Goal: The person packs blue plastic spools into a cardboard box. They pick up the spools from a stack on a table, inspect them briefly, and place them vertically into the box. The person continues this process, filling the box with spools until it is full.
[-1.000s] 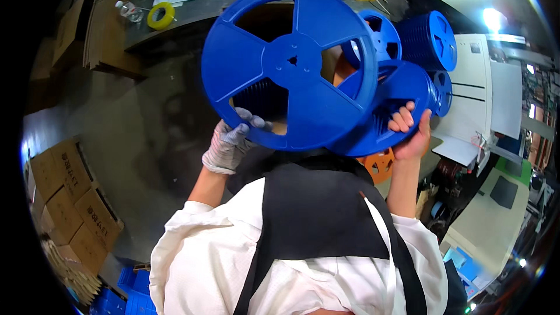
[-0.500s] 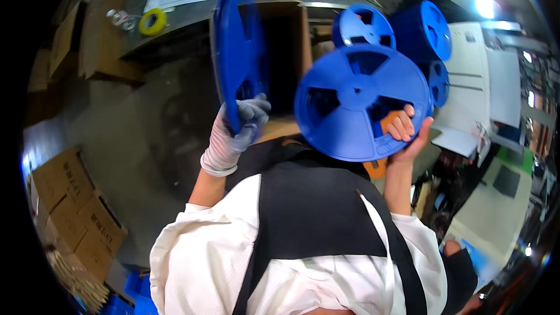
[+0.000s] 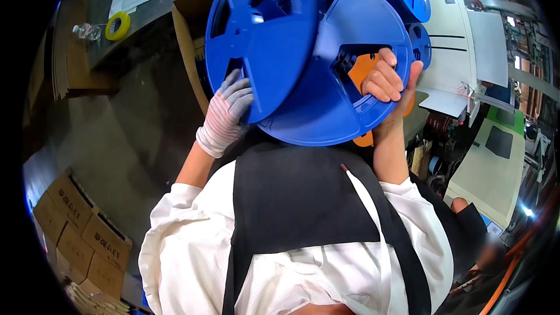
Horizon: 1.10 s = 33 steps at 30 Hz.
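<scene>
The left hand (image 3: 227, 114), in a striped glove, is gripping the lower rim of a blue spoked reel (image 3: 271, 52), its fingers lying over the front by a cut-out; the thumb is hiding. The right hand (image 3: 388, 93), bare, is clamping a second blue reel (image 3: 315, 90), fingers curling through a cut-out and thumb pressing outside the rim. The hands are staying well apart, with both reels spanning the space ahead of and between them. The left reel is tilting and overlapping the other; whether they are touching, I cannot tell.

Both are looking like stiff, fairly light plastic, probably slippery on the smooth faces and awkward mainly through their width. The rim beside a cut-out is offering the surest hold; the thin flanges are likely risking cracks if knocked. A cardboard box (image 3: 185, 52) is standing open just beyond the left hand.
</scene>
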Motion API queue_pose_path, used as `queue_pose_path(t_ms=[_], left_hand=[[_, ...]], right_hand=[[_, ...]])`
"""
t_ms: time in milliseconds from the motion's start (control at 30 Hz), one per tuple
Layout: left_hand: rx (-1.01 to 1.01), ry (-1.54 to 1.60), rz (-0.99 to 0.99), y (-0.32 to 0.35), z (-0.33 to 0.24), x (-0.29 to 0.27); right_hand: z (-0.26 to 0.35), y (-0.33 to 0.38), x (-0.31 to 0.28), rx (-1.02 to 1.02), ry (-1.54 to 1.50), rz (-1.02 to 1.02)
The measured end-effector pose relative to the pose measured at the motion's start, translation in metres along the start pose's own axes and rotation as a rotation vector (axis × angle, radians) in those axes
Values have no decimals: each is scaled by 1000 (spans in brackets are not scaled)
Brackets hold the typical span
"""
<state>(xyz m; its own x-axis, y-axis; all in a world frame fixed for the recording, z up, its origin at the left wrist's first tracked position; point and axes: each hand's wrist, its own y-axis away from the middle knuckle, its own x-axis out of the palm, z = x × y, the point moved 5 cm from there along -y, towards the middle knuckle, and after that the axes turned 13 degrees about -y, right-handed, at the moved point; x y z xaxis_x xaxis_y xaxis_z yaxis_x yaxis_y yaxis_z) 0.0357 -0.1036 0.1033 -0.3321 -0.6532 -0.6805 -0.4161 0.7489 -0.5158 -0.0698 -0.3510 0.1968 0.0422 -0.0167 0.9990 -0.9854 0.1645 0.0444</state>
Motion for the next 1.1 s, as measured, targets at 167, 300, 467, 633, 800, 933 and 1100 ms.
queue_pose_path(t_ms=[167, 300, 467, 633, 800, 933, 1100], left_hand=[[-152, 227, 200, -2, 2, -3], [-840, 1307, -161, 27, 21, -8], [-839, 1775, -441, 63, 54, -22], [-880, 2003, -719, 116, 76, -28], [-792, 2014, -713, 116, 74, -36], [-721, 1690, -484, 80, 62, -46], [-777, 855, -229, 43, 31, -11]], right_hand=[[8, -19, -10, -51, 33, -204], [16, -24, -27, -134, 465, -443], [33, 9, -48, -176, 533, -607], [40, 32, -49, -203, 357, -513], [41, 42, -47, -233, 312, -422], [42, 41, -40, -230, 227, -268], [34, 38, -23, -237, 99, -132]])
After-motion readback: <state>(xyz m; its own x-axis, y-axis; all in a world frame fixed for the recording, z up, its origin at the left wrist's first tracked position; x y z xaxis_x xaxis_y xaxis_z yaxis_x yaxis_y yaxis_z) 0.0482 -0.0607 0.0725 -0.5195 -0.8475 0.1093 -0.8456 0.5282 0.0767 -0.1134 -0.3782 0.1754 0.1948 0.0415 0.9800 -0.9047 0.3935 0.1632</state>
